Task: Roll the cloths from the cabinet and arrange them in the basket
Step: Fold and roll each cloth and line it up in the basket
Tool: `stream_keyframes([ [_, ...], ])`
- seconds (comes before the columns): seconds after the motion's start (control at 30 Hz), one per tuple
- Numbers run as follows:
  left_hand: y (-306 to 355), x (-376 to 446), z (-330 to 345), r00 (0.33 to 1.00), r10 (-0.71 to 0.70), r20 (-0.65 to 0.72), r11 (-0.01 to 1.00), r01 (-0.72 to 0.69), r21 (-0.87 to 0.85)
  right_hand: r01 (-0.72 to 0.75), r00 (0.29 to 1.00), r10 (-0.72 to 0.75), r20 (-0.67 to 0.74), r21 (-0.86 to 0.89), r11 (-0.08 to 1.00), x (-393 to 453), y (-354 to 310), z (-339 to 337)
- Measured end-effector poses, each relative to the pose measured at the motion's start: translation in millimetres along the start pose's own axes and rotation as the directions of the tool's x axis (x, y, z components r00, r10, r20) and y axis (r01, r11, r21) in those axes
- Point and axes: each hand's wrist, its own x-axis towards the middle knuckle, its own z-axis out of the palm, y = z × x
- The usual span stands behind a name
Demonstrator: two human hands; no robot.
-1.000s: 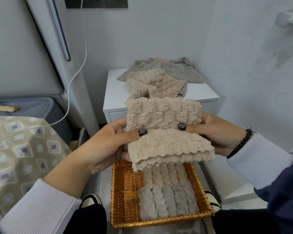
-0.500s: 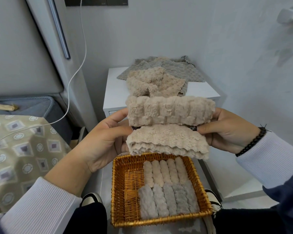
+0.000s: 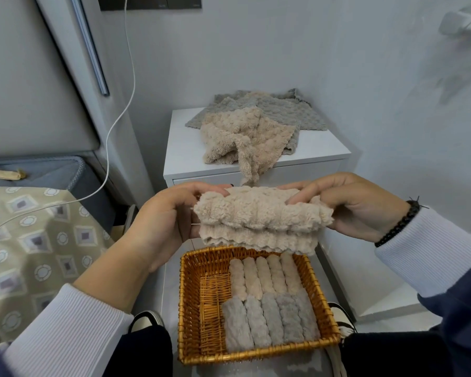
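The place is a small corner with pale grey walls, where a white cabinet (image 3: 256, 159) stands against the wall. On its top lies a loose pile of cloths (image 3: 252, 131), grey ones spread flat below and a beige one crumpled on them, with one corner hanging over the front edge. To the left there is a bed with a patterned cover (image 3: 36, 240), and a white cable (image 3: 112, 126) comes down from the wall to it.

In front of the cabinet, above the basket, both hands hold one beige cloth (image 3: 259, 219) that is partly rolled. The left hand (image 3: 161, 221) grasps the left end of it, fingers curled over the top of the roll. The right hand (image 3: 356, 205) grasps the right end in the same way, and a dark bead bracelet (image 3: 400, 221) is on its wrist. A flat, wavy edge of the cloth hangs under the roll.

The wicker basket (image 3: 191, 308) sits low, between the person's knees. Inside it, on the right part, there are two rows of rolled cloths: beige rolls (image 3: 267, 276) at the far side and grey rolls (image 3: 269, 322) at the near side, touching each other.
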Motion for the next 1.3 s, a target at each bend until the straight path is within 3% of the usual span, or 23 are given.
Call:
stream_keyframes([
  [0.13,2,1,5,0.998,-0.047,-0.05,0.984,0.055,0.168,-0.07,0.997,0.064,-0.043,-0.149,0.986,5,5,1],
  [0.27,0,-2,12,1.0,-0.02,-0.017,0.921,0.025,0.388,-0.084,0.991,0.002,-0.132,-0.62,0.78,12,15,4],
  [0.33,2,-2,14,0.999,-0.041,-0.003,0.912,0.039,0.409,-0.065,0.994,-0.011,-0.107,-0.684,0.726,16,17,6],
  [0.5,20,-1,14,0.991,-0.093,0.1,0.882,0.035,0.47,-0.127,0.971,0.233,0.051,-0.715,0.687,20,18,6],
  [0.6,31,2,14,0.99,-0.055,0.132,0.875,-0.016,0.484,-0.077,0.962,0.244,0.124,-0.732,0.677,25,21,16],
  [0.7,33,12,14,1.0,0.001,-0.014,0.82,0.008,0.573,-0.1,0.976,0.212,0.057,-0.747,0.658,37,23,22],
  [0.83,19,25,9,0.946,0.118,-0.303,0.609,0.172,0.774,-0.195,0.978,0.176,-0.111,-0.784,0.589,56,36,25],
  [0.93,3,29,2,0.92,0.001,-0.392,0.683,0.285,0.673,-0.228,0.972,0.106,-0.207,-0.755,0.615,68,56,36],
  [1.07,-16,27,-14,0.882,-0.096,-0.461,0.703,0.388,0.596,-0.191,0.957,-0.04,-0.289,-0.726,0.66,87,88,60],
  [1.2,-34,21,-25,0.86,-0.337,-0.383,0.785,0.482,0.39,-0.227,0.928,-0.097,-0.361,-0.751,0.62,103,124,79],
  [1.3,-52,25,-31,0.836,-0.404,-0.372,0.789,0.524,0.321,-0.223,0.939,-0.075,-0.336,-0.76,0.611,108,154,93],
])
